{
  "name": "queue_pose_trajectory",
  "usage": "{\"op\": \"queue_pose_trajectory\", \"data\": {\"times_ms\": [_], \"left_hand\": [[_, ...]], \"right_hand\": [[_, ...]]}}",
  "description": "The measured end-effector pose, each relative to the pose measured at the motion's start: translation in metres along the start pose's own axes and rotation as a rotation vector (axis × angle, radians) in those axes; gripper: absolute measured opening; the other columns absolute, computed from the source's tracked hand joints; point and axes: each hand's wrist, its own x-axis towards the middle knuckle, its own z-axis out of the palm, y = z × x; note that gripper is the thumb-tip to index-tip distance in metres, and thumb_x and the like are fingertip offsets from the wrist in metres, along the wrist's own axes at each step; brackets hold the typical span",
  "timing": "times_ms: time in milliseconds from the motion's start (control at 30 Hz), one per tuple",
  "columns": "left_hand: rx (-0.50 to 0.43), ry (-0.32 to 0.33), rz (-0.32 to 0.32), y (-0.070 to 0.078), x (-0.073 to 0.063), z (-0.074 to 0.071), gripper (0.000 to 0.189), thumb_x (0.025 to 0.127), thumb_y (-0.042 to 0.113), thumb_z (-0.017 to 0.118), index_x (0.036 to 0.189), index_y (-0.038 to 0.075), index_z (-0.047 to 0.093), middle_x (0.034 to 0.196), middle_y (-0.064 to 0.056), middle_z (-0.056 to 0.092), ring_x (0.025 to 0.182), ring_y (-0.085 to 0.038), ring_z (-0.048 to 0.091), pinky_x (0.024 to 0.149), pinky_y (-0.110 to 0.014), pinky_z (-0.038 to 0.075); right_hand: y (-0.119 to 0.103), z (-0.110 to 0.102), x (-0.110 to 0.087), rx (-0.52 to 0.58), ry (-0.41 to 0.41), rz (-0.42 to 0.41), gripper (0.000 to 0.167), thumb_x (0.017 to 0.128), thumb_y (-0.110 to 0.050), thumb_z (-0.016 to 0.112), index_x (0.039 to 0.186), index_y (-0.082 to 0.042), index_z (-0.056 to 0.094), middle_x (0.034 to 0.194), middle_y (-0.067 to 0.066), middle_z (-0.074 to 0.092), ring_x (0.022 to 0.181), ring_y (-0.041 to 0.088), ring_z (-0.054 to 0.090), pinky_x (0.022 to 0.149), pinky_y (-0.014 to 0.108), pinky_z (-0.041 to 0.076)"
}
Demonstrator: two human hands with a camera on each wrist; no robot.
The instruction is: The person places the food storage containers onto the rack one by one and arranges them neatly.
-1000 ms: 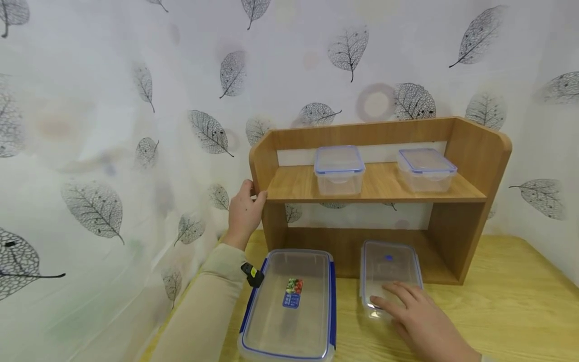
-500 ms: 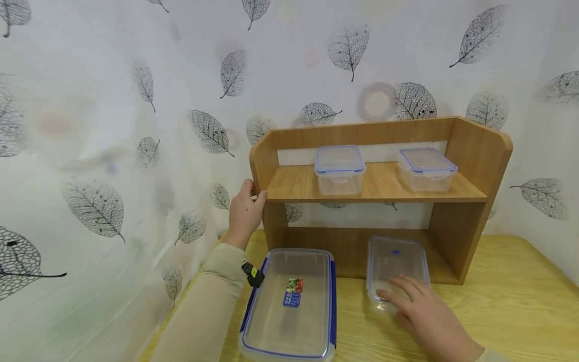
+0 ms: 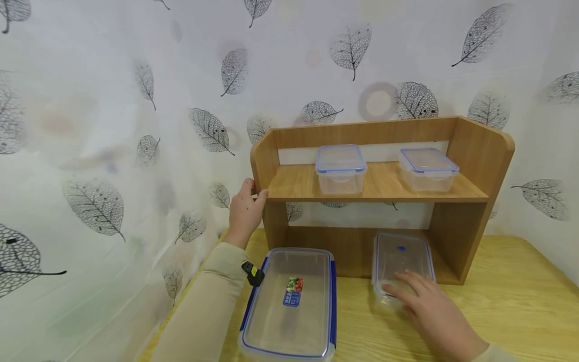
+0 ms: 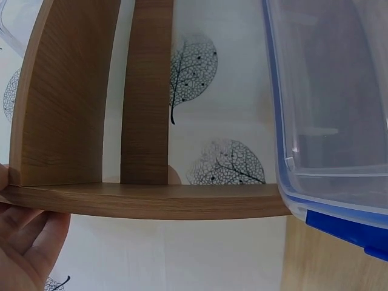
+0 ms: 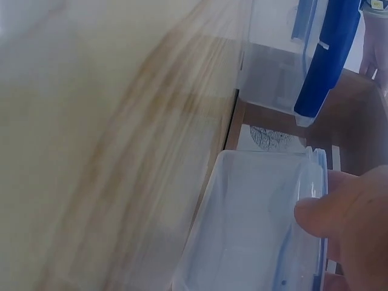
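Leaf-print walls (image 3: 113, 80) enclose a wood-grain tabletop (image 3: 520, 301) bearing a wooden shelf unit (image 3: 483, 156). The left hand (image 3: 245, 213) grips the unit's left side panel (image 3: 267, 160), thumb on one face and fingers on the other. The right hand (image 3: 434, 311) rests its slightly spread fingers on the lid of a clear, blue-sealed container (image 3: 401, 261), at the front of the lower compartment; how far in it reaches I cannot tell. Left of it stands a larger container (image 3: 289, 327) with blue side clips. Two small lidded boxes (image 3: 341, 172) sit apart on the upper shelf.
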Motion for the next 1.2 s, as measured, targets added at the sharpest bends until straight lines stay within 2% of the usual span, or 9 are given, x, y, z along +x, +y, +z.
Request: {"op": "queue_pose_trajectory", "data": {"times_ms": [267,567,600,667,700,800,900,933,1200], "left_hand": [[-0.002,-0.014,0.003,-0.001,-0.001,-0.001,0.029,0.104,0.037,0.054,0.12,0.013,0.055,0.128,-0.015,0.065,0.112,-0.034,0.067,0.088,-0.048,0.058],[-0.005,-0.021,-0.003,0.0,-0.002,-0.001,0.029,0.104,0.036,0.054,0.121,0.013,0.054,0.13,-0.015,0.065,0.114,-0.033,0.066,0.087,-0.048,0.059],[-0.006,-0.019,-0.001,0.0,-0.001,-0.001,0.029,0.104,0.036,0.054,0.121,0.013,0.054,0.129,-0.015,0.065,0.114,-0.033,0.066,0.087,-0.048,0.059],[-0.004,-0.017,0.004,0.001,-0.001,-0.001,0.029,0.104,0.035,0.054,0.122,0.013,0.054,0.129,-0.015,0.065,0.114,-0.033,0.066,0.087,-0.048,0.059],[-0.003,-0.017,0.005,0.001,-0.001,-0.001,0.029,0.104,0.035,0.054,0.122,0.012,0.054,0.129,-0.015,0.065,0.113,-0.033,0.066,0.087,-0.048,0.059],[0.001,-0.015,0.004,0.001,0.0,-0.002,0.03,0.104,0.035,0.055,0.122,0.012,0.054,0.128,-0.016,0.066,0.113,-0.034,0.066,0.087,-0.048,0.059],[0.003,-0.015,0.005,0.002,0.0,-0.002,0.03,0.104,0.034,0.055,0.123,0.011,0.054,0.128,-0.016,0.065,0.114,-0.035,0.066,0.088,-0.048,0.059],[0.005,-0.015,0.005,0.002,0.0,-0.001,0.03,0.104,0.034,0.055,0.123,0.011,0.054,0.128,-0.017,0.065,0.113,-0.035,0.066,0.088,-0.048,0.059],[0.013,-0.019,0.003,0.001,0.001,-0.001,0.03,0.104,0.035,0.054,0.123,0.012,0.054,0.129,-0.015,0.066,0.113,-0.033,0.067,0.089,-0.046,0.059]], "right_hand": [[0.011,0.001,0.004,-0.006,-0.002,0.005,0.072,0.069,0.002,0.086,0.133,-0.022,0.066,0.136,0.014,0.059,0.124,0.045,0.052,0.097,0.069,0.044],[0.023,0.004,0.007,-0.018,0.024,-0.002,0.067,0.072,0.001,0.079,0.133,-0.023,0.066,0.138,0.018,0.057,0.123,0.048,0.052,0.096,0.071,0.043],[0.024,0.004,0.007,-0.019,0.025,-0.006,0.062,0.077,-0.002,0.076,0.134,-0.023,0.065,0.138,0.018,0.057,0.123,0.048,0.052,0.095,0.071,0.043],[0.026,0.004,0.008,-0.019,0.024,-0.012,0.061,0.078,-0.003,0.072,0.135,-0.022,0.064,0.138,0.019,0.057,0.124,0.048,0.052,0.096,0.071,0.043],[0.027,0.004,0.008,-0.019,0.023,-0.016,0.051,0.087,-0.008,0.068,0.136,-0.022,0.064,0.138,0.019,0.057,0.123,0.048,0.052,0.095,0.071,0.043],[0.027,0.002,0.011,-0.02,0.005,-0.015,0.051,0.088,-0.008,0.067,0.137,-0.022,0.063,0.139,0.018,0.056,0.125,0.048,0.051,0.096,0.071,0.043],[0.028,0.0,0.013,-0.023,-0.019,-0.002,0.058,0.084,-0.003,0.072,0.138,-0.021,0.062,0.139,0.018,0.056,0.125,0.047,0.05,0.097,0.071,0.043],[0.027,-0.001,0.014,-0.024,-0.027,0.002,0.069,0.075,0.004,0.076,0.138,-0.021,0.062,0.139,0.018,0.056,0.126,0.047,0.05,0.097,0.071,0.042],[0.034,-0.002,0.017,-0.039,-0.036,0.003,0.074,0.073,0.006,0.08,0.139,-0.021,0.061,0.138,0.017,0.057,0.123,0.045,0.053,0.094,0.07,0.045]]}}
